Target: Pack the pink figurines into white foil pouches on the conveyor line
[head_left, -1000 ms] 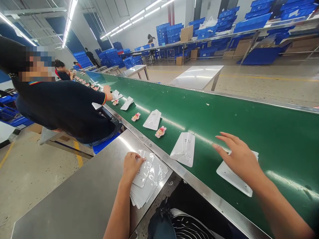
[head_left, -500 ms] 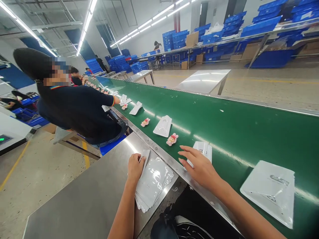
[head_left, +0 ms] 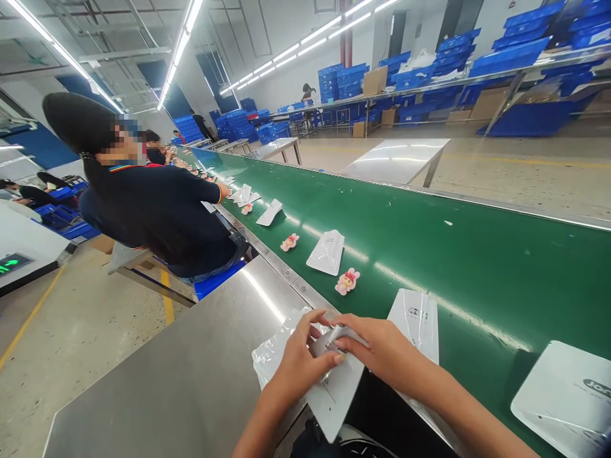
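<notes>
Both hands are on one white plastic pouch point(head_left: 334, 397), held just off the table's corner, its lower end pointing down toward me. My left hand point(head_left: 305, 356) grips its left side, thumb on the front. On its upper right edge my right hand point(head_left: 377, 343) closes with thumb and fingers. The pouch's top looks bent between the hands; whether it is open I cannot tell. Under and behind my left hand lie more pouches point(head_left: 267, 353) on the metal table point(head_left: 191, 369). Nearest on the belt are a pink rabbit-eared doll figure point(head_left: 347, 281) and a flat pouch point(head_left: 415, 321).
The green conveyor belt point(head_left: 477, 267) runs diagonally past, carrying pouches and small figures, with a large pouch point(head_left: 568, 394) at right. A co-worker point(head_left: 157, 203) sits at the left beside the belt. A metal rail point(head_left: 296, 283) edges it. Blue crates point(head_left: 351, 83) stand behind.
My left hand has lifted a pouch from the stack and moved right. My right hand has come back from over the belt and taken hold of it. Belt items have shifted toward me.
</notes>
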Motion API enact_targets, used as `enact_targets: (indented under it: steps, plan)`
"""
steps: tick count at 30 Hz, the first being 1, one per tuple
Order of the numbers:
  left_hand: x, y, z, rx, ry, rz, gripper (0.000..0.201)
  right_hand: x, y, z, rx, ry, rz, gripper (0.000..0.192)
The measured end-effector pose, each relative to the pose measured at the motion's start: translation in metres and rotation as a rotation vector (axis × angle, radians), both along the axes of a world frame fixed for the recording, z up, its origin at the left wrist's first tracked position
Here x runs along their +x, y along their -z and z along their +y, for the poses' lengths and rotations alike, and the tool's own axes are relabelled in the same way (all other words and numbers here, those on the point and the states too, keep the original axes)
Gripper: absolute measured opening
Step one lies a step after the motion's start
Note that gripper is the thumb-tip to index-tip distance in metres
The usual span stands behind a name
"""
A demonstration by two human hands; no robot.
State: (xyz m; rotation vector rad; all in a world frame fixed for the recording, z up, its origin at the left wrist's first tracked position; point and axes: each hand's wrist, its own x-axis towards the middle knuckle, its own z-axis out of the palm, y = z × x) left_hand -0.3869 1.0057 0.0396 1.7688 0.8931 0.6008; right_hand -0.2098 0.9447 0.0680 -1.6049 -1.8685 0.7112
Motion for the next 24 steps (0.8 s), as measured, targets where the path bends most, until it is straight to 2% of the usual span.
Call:
enact_targets:
  steps: [1,3,5,7,8,11,13,15,16,19,20,22,24]
  plan:
    - [0.001,-0.001,-0.001,-0.145,0.064,-0.031,0.059,0.005,0.000,-0.005,-0.026,-0.019,0.000,0.030]
    - [0.003,0.000,-0.002,-0.374,0.185,-0.097,0.054,0.015,0.000,-0.015,-0.094,-0.019,-0.021,0.045]
    - [0.005,0.003,-0.003,-0.479,0.187,-0.139,0.046,0.023,0.001,-0.022,-0.150,0.013,-0.051,0.048]
    - [0.007,0.007,-0.006,-0.520,0.133,-0.189,0.045,0.027,0.002,-0.027,-0.159,0.038,-0.078,0.039]
    - [0.008,0.010,-0.008,-0.557,0.145,-0.215,0.047,0.028,0.001,-0.028,-0.149,0.040,-0.095,0.032]
    - [0.011,0.017,-0.011,-0.739,0.306,-0.257,0.051,0.029,-0.002,-0.028,-0.101,0.018,-0.173,0.015]
    - [0.016,0.024,-0.012,-0.825,0.320,-0.258,0.050,0.033,-0.005,-0.022,-0.101,-0.003,-0.175,0.015]
    - [0.023,0.031,-0.012,-0.867,0.229,-0.280,0.050,0.043,-0.005,-0.009,-0.120,0.014,-0.092,0.017]
    - [0.027,0.035,-0.012,-0.873,0.175,-0.301,0.049,0.051,-0.003,0.000,-0.133,0.071,-0.043,0.020]
    - [0.041,0.045,-0.013,-0.838,0.087,-0.365,0.045,0.079,0.015,0.029,-0.215,0.407,0.001,0.036]
    - [0.044,0.047,-0.014,-0.819,0.074,-0.373,0.042,0.087,0.023,0.038,-0.263,0.480,-0.004,0.038]
    - [0.050,0.052,-0.015,-0.774,0.047,-0.376,0.038,0.097,0.038,0.049,-0.346,0.507,0.007,0.033]
    - [0.053,0.058,-0.017,-0.730,0.024,-0.366,0.037,0.100,0.047,0.052,-0.374,0.443,0.049,0.025]
